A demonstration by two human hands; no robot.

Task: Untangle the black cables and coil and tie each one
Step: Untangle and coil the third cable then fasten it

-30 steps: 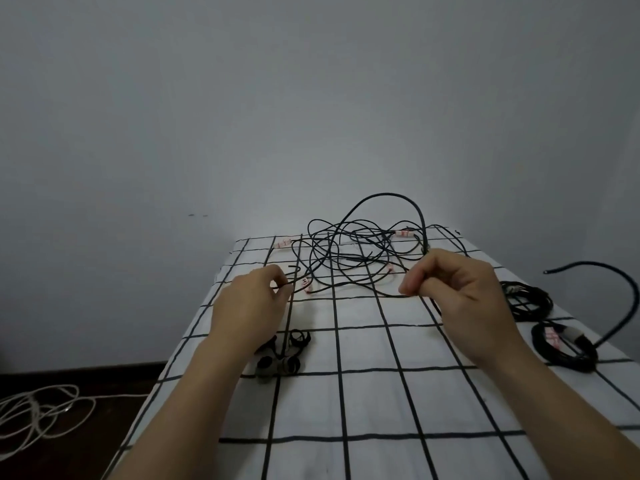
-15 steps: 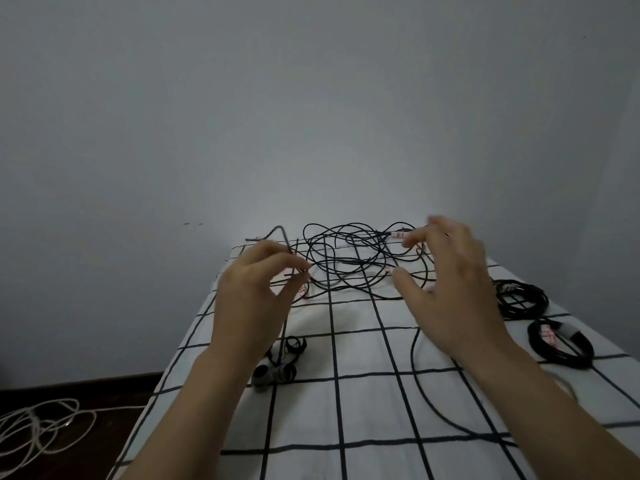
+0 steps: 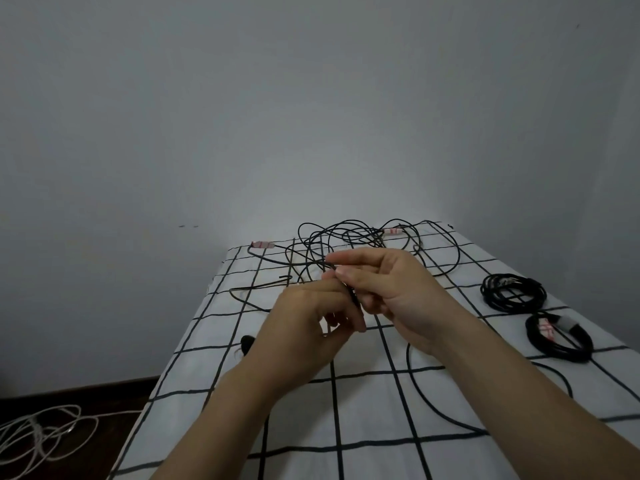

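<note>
Over the cloth (image 3: 374, 407), near the tangle (image 3: 346, 242), my left hand (image 3: 308, 317) and right hand (image 3: 394, 289) both pinch one thin cable (image 3: 351, 291), which looks light and bendy, best held near its end.

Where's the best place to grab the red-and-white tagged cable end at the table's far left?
Probably pinch the tagged cable end from above, coming from its left: it lies flat on the checked cloth, left of the cable tangle, with nothing crossing it.
</note>
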